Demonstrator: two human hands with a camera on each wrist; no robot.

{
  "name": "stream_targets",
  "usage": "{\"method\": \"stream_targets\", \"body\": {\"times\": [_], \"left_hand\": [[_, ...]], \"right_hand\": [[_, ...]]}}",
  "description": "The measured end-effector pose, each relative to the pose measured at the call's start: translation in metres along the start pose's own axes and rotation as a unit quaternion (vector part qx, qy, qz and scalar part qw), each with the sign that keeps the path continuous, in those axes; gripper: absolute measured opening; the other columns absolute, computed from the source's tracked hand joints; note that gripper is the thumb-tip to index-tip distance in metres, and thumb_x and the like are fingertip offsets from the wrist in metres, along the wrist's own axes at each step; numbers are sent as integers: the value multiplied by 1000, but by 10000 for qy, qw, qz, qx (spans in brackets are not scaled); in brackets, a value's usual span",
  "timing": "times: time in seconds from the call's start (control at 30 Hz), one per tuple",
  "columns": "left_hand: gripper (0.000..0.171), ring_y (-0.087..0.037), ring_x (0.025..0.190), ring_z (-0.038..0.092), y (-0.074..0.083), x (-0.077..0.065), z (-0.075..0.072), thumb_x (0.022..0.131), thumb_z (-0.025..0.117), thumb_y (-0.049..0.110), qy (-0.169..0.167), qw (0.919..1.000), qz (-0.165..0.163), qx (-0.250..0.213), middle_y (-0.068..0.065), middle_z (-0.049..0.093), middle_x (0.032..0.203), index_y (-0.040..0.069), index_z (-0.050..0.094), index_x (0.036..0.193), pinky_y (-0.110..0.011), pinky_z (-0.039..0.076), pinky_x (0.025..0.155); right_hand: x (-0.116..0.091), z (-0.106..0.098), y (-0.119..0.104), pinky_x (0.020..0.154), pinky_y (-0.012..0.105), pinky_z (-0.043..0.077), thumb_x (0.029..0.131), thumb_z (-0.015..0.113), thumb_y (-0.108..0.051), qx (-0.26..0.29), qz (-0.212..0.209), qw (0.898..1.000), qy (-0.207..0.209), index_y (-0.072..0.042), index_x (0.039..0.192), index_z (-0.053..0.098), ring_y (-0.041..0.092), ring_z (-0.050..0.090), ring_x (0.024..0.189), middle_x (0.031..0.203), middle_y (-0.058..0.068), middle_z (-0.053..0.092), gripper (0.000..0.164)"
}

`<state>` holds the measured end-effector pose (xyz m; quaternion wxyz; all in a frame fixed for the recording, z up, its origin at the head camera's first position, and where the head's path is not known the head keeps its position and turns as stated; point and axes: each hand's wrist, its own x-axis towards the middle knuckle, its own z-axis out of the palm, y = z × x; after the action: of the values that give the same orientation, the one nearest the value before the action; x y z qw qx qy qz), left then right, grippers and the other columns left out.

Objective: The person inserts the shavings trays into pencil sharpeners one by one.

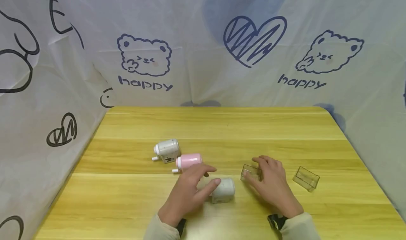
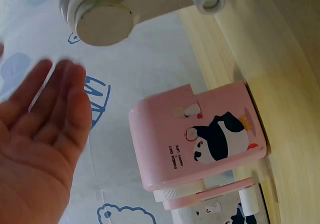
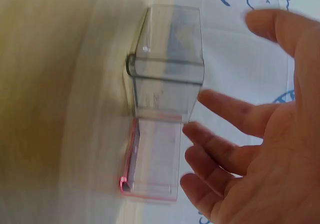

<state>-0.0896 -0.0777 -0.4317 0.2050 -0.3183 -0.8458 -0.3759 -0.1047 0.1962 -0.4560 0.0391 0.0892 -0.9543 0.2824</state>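
My left hand (image 1: 190,190) hovers beside a pale hand-crank pencil sharpener (image 1: 226,189), thumb close to its side; in the left wrist view its fingers are extended and hold nothing. Beyond that hand lies a pink pencil sharpener (image 2: 200,134) with a panda print and a white-tipped crank. A grey pencil sharpener (image 1: 169,149) is behind the pink one. My right hand (image 1: 274,185) is spread around a clear sharpener drawer (image 1: 250,172). In the right wrist view its fingertips are right at the clear walls, with the thumb standing away.
A second clear drawer (image 1: 306,179) lies to the right of my right hand. Everything rests on a yellow wood-grain table (image 1: 127,204). A white cloth with drawn bears and hearts (image 1: 203,71) hangs behind the table and along its sides.
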Motion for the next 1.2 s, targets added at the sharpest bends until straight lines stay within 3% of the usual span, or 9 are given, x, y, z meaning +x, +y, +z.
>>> {"method": "stream_targets", "body": {"times": [0.1, 0.23, 0.37, 0.47, 0.67, 0.83, 1.2], "left_hand": [[42, -8, 95, 57, 3, -1, 0, 88, 62, 47, -433, 9990, 91, -40, 7, 63, 108, 15, 62, 114, -25, 45, 84], [58, -8, 102, 54, 7, -3, -2, 79, 68, 57, -1068, 9938, -296, 78, 8, 61, 114, 16, 61, 119, -27, 45, 86], [68, -11, 106, 52, 8, -4, -2, 74, 75, 53, -1736, 9819, -720, 222, 4, 60, 119, 15, 56, 127, -30, 44, 90], [70, -13, 107, 52, 6, -5, -1, 72, 79, 44, -2047, 9742, -921, 241, 1, 59, 121, 13, 54, 129, -31, 44, 92], [68, -14, 109, 54, 5, -6, 0, 72, 81, 33, -2260, 9676, -1104, 206, -4, 60, 122, 8, 54, 129, -32, 44, 92], [69, -17, 113, 54, 6, -7, 0, 75, 79, 33, -2382, 9619, -1327, 211, -6, 58, 127, 8, 51, 133, -34, 44, 95], [58, -16, 112, 55, 5, -7, 3, 81, 74, 29, -2369, 9633, -1257, 99, -6, 59, 126, 9, 52, 131, -34, 44, 94]], "right_hand": [[-1, -2, 3, 102, 60, 17, 82, 64, -55, -206, -27, 9998, 41, -8, 129, 55, 41, 25, 127, 140, 20, 40, 67], [-2, -4, 7, 100, 63, 13, 73, 70, -41, -499, -114, 9987, 15, -6, 128, 56, 46, 16, 131, 144, 21, 35, 67], [-3, -7, 8, 101, 63, 12, 66, 70, -31, -563, -102, 9982, -176, -8, 131, 55, 47, 10, 135, 148, 23, 28, 71], [-3, -8, 8, 101, 64, 11, 64, 71, -28, -537, -126, 9981, -261, -10, 128, 57, 47, 8, 136, 150, 24, 25, 68], [-4, -8, 7, 102, 65, 11, 65, 71, -21, -517, -228, 9981, -261, -8, 122, 61, 47, 7, 137, 151, 24, 24, 60], [-5, -8, 7, 102, 65, 11, 62, 71, -22, -516, -203, 9980, -316, -5, 126, 58, 46, 7, 137, 152, 23, 23, 67], [-5, -8, 8, 102, 65, 12, 61, 70, -20, -510, -127, 9979, -371, -5, 119, 60, 45, 11, 136, 151, 21, 26, 61]]}}
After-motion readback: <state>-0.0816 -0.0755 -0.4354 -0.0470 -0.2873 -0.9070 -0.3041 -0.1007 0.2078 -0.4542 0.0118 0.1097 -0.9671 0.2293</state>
